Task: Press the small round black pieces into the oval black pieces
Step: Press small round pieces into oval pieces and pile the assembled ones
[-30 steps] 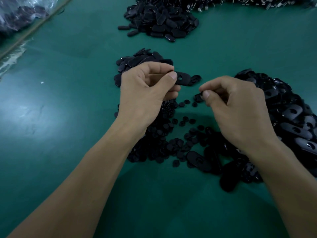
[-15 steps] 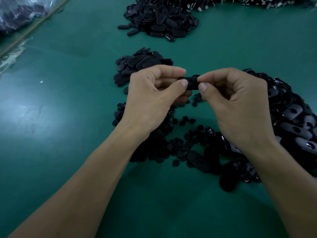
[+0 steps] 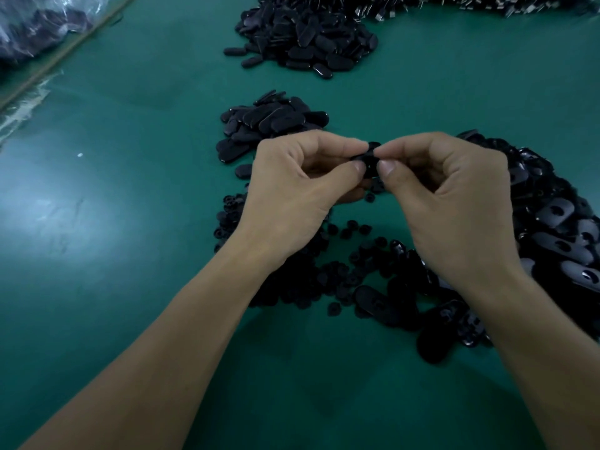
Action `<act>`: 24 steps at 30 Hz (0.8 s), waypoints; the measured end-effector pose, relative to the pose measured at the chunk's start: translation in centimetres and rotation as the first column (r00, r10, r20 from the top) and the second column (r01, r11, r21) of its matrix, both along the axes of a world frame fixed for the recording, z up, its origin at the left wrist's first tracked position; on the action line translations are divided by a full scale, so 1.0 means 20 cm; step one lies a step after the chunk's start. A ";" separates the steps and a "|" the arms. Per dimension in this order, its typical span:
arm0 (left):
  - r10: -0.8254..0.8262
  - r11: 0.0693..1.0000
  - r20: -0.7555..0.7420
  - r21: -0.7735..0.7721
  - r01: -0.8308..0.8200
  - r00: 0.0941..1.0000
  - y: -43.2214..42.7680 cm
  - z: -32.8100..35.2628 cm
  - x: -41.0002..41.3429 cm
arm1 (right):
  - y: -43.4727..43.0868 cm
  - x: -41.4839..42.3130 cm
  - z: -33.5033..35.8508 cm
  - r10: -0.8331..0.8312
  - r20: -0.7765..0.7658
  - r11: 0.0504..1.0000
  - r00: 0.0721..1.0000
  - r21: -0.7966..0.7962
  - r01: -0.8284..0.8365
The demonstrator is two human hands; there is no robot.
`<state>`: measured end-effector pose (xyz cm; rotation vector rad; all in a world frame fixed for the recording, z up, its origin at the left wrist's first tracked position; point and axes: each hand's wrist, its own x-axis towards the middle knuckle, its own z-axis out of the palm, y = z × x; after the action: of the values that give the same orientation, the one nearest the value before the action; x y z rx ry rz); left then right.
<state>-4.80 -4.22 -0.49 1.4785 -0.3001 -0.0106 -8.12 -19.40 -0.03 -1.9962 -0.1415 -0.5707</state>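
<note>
Both hands meet above the green table at mid-frame. My left hand pinches one end of a black oval piece between thumb and fingers. My right hand pinches the same piece from the other side, thumb tip and fingertips pressed on it. Most of the oval piece is hidden by the fingers, and a small round piece on it cannot be made out. Loose small round black pieces lie scattered under and between my wrists. Oval pieces with holes are heaped at the right.
A small pile of oval pieces lies just beyond my left hand, and a larger heap sits at the far middle. A clear plastic bag lies at the far left past a table edge strip. The green mat spreads leftward.
My right hand rose from the loose round pieces and came together with my left hand on the oval piece. Both hands then closed tighter around it.
</note>
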 end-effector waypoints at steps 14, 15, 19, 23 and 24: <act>0.028 0.997 0.067 0.068 -0.033 0.997 0.00 -0.01 0.00 | 0.00 0.00 0.00 -0.001 -0.054 0.999 0.999 0.032 0.003; 0.036 0.995 0.076 0.085 -0.043 0.996 -0.01 -0.01 0.00 | 0.00 0.00 0.00 -0.014 -0.064 0.999 0.998 0.032 0.016; 0.060 0.978 0.143 0.192 -0.087 0.988 0.00 -0.02 0.00 | 0.00 -0.01 0.01 -0.051 -0.076 0.999 0.996 0.000 0.051; 0.081 0.935 0.236 0.319 -0.157 0.968 0.00 -0.01 -0.01 | 0.03 -0.03 0.01 -0.093 -0.046 0.994 0.995 -0.056 0.090; 0.087 0.922 0.260 0.345 -0.177 0.962 -0.01 -0.01 -0.01 | 0.03 -0.03 0.01 -0.101 -0.041 0.993 0.994 -0.067 0.098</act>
<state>-5.06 -4.32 -0.72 1.8751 -0.4091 0.2363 -8.65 -18.82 0.07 -2.0865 -0.0338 -0.5920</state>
